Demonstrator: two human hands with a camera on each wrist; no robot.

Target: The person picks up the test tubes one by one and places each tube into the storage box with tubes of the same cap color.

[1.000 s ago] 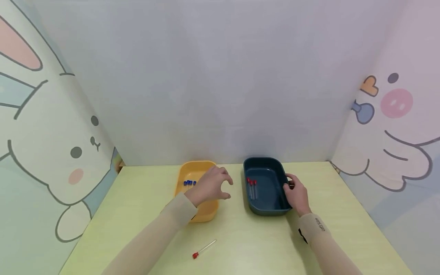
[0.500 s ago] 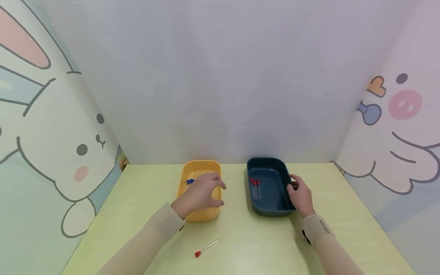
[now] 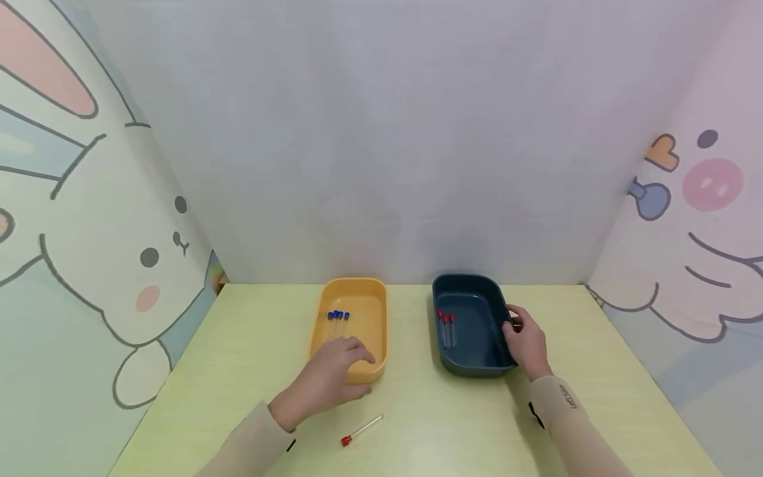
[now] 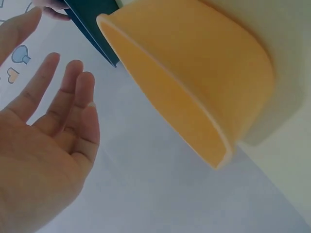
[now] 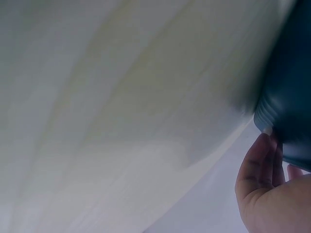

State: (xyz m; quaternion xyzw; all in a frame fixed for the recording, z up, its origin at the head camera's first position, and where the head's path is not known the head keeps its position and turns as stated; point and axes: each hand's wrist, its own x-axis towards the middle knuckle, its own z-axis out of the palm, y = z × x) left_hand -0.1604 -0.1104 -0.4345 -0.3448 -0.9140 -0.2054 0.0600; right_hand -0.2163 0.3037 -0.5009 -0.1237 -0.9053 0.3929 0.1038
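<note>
My left hand (image 3: 328, 379) hovers over the near left corner of the yellow tray (image 3: 381, 351), thumb and fingers apart, holding nothing. In the left wrist view its palm (image 4: 43, 160) is beside the tray's outer wall. Several blue-capped tubes (image 3: 338, 317) lie in that tray. With my right hand (image 3: 527, 344) I grip the right side of the dark blue tray (image 3: 477, 368); the right wrist view has its fingertips against the tray wall (image 5: 291, 111). Red-capped tubes (image 3: 446, 324) lie along the left inside of the blue tray. Another red-capped tube (image 3: 361, 430) lies on the table in front.
Both trays stand side by side near the back of the pale yellow table (image 3: 453, 424), with a gap between them. A plain light curtain-like backdrop (image 3: 381, 146) rises behind. Side panels with cartoon animals (image 3: 107, 252) flank the table.
My left hand has moved back toward me and left, from over the yellow tray's right side to its near corner, uncovering the blue caps. My right hand stays on the blue tray.
</note>
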